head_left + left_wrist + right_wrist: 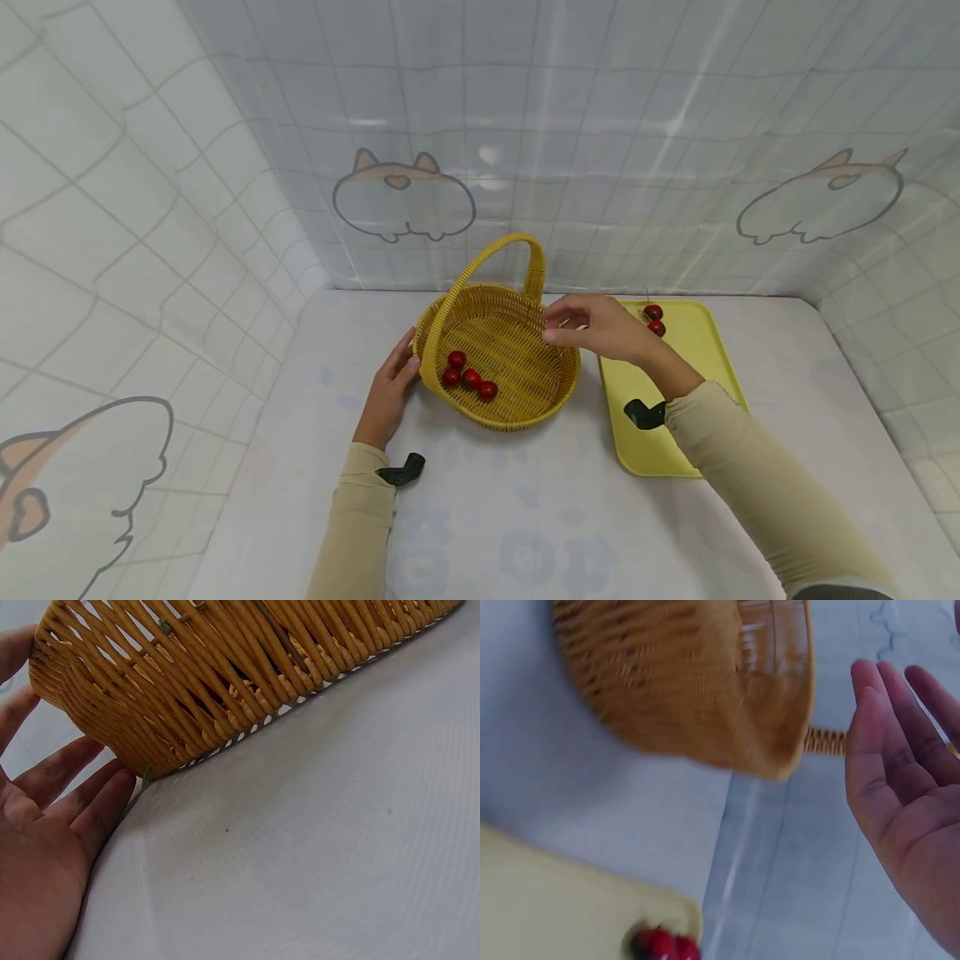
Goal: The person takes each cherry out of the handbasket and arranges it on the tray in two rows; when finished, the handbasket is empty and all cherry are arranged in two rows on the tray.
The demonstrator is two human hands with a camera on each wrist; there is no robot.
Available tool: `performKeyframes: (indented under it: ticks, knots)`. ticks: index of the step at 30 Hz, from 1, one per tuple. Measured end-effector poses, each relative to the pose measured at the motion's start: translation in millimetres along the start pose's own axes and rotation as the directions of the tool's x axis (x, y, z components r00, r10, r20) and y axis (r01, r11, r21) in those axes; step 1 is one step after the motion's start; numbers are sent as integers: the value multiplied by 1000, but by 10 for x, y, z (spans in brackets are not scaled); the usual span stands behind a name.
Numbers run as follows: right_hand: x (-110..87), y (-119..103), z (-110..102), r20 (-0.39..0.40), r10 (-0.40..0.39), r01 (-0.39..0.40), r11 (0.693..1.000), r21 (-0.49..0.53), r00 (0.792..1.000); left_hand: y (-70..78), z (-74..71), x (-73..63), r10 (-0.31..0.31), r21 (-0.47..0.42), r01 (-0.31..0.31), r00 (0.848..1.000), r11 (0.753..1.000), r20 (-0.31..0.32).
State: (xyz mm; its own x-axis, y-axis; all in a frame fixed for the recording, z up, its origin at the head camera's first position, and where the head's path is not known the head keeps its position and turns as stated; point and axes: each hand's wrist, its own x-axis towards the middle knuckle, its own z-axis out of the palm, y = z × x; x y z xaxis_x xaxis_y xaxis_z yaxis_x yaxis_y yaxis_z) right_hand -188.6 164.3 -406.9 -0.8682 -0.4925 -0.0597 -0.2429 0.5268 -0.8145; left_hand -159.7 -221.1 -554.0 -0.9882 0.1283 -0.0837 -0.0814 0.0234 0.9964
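A yellow wicker basket (528, 346) with an arched handle (480, 265) stands on the white table. Several red cherries (472, 379) lie in its left part. My left hand (390, 387) is at the basket's left side; in the left wrist view its extended fingers (60, 769) touch the woven wall. Over the right rim hovers my right hand (600, 329), fingers loosely bent. The right wrist view shows nothing in its palm (930, 825). Dark red cherries (656, 327) with thin stems sit at the far end of a yellow tray (675, 375), just beyond the right hand.
The tray lies right of the basket, partly under the right forearm (750, 467). A white tiled-pattern curtain (600, 167) with cartoon animal drawings rises behind the table and along both sides.
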Motion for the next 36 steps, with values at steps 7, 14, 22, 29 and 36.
performKeyframes:
  ticks: [7, 14, 22, 29, 36]
  knots:
    - [260, -173, 218, 125, -81, 84, 996, -23, 989, -3, 1, 10, -6, -7, 6, 1000, 1000, -1]
    - [487, -304, 369, 286, -54, 75, 995, -65, 957, -5, 4, 5, 8, 13, -8, 1000, 1000, -5]
    - [744, -304, 544, 375, -19, 88, 982, -169, 927, 3, 8, 4, 4, 7, -4, 1000, 1000, -11]
    - [890, -249, 666, 477, 49, 47, 981, -187, 877, 11, 5, 0, 2, 4, -2, 1000, 1000, -12]
    - [981, -187, 788, 533, 126, -35, 984, -177, 837, 33, 17, -7, 1, 11, -1, 1000, 1000, -15]
